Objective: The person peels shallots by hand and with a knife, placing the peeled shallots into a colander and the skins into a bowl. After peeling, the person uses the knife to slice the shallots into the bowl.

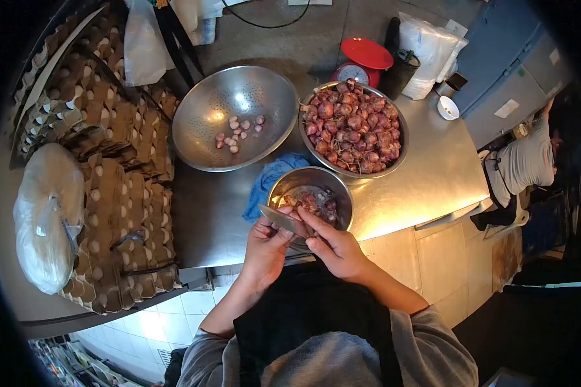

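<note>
While the left hand (268, 248) and right hand (335, 250) bend their fingers around the knife (282, 220), at seven o'clock on the small bowl (344, 193), I can't tell which pinches it. It looks light, stiff and sharp; hold its hidden handle.

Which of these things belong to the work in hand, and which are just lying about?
Apparently in use:
knife, at the left hand and right hand
smaller steel bowl
red onions
colander with a few paler onions

Probably just lying about:
egg trays
knotted plastic bag
red scale
small white bowl
</note>
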Tool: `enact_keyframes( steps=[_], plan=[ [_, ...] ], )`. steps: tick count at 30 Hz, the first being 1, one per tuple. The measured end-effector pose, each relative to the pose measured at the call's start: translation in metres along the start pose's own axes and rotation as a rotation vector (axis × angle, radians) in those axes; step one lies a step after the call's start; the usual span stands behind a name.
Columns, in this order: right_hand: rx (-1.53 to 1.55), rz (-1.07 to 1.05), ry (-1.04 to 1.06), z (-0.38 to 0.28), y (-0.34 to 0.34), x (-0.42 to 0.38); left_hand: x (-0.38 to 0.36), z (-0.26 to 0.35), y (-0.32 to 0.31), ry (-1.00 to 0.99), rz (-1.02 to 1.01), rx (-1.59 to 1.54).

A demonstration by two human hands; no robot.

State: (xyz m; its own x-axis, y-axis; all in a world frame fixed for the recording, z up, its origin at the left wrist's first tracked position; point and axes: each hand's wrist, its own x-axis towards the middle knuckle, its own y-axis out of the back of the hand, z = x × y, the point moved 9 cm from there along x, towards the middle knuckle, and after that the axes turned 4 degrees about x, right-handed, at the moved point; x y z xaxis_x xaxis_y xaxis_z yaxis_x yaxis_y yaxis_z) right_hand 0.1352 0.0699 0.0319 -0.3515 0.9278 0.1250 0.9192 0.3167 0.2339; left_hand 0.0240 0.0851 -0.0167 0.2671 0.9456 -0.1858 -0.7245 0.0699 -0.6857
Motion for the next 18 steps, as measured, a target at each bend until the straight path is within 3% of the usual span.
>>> enact_keyframes(
  steps=[3, 8, 11, 14, 18],
  plan=[
    [-0.094, -0.017, 0.015, 0.001, 0.008, -0.001, 0.004, -0.006, -0.006, 0.008, 0.036, 0.009],
    [0.126, -0.020, 0.054, 0.017, 0.010, -0.002, 0.005, -0.010, -0.008, 0.010, 0.009, 0.012],
    [0.050, 0.031, 0.120, 0.007, 0.011, -0.003, 0.003, -0.010, -0.007, 0.022, 0.054, 0.010],
    [-0.007, -0.061, -0.066, 0.005, 0.010, -0.003, 0.004, -0.009, -0.007, 0.008, 0.057, 0.018],
    [0.089, -0.047, -0.059, 0.013, 0.013, -0.001, 0.006, -0.007, -0.009, 0.008, 0.047, 0.054]
  ],
)
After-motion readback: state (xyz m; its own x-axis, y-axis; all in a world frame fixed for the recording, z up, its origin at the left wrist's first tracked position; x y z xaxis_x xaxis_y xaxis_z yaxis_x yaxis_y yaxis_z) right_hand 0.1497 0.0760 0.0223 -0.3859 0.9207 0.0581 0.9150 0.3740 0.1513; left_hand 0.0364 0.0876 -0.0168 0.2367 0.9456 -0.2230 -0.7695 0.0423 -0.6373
